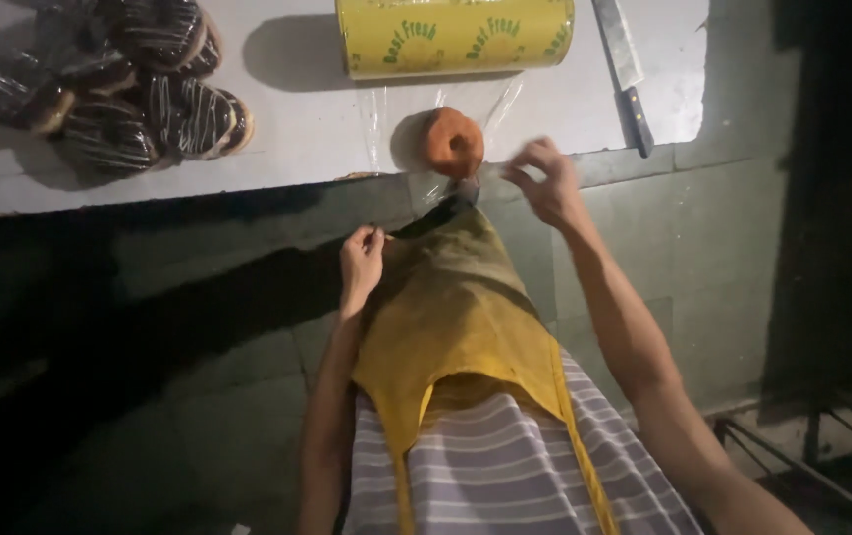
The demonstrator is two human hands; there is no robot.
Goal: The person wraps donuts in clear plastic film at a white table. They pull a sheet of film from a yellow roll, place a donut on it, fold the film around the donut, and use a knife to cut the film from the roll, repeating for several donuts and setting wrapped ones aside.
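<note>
Thin, clingy film (446, 149) under the doughnut (452, 142) was pinched at its near corners by both nearly closed hands, left (361, 260) at seven o'clock, right (543, 183) at four; it looked easily torn.

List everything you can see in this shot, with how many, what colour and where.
Plain ring doughnut: one, orange-brown, on the clear film near the counter's front edge.
Sheet of clear plastic film: one, transparent, running from the roll to the counter edge, under the doughnut.
Roll of plastic film: one, yellow, lying on its side at the back of the counter.
Wrapped chocolate-glazed doughnuts: a pile, exact count unclear, dark with white stripes, far left of the counter.
Kitchen knife: one, steel blade with dark handle, right of the roll.
Counter: one, white.
Apron: one, yellow, over a striped shirt.
Left hand: pinching the film's edge below the counter.
Right hand: fingers pinched beside the doughnut.
</note>
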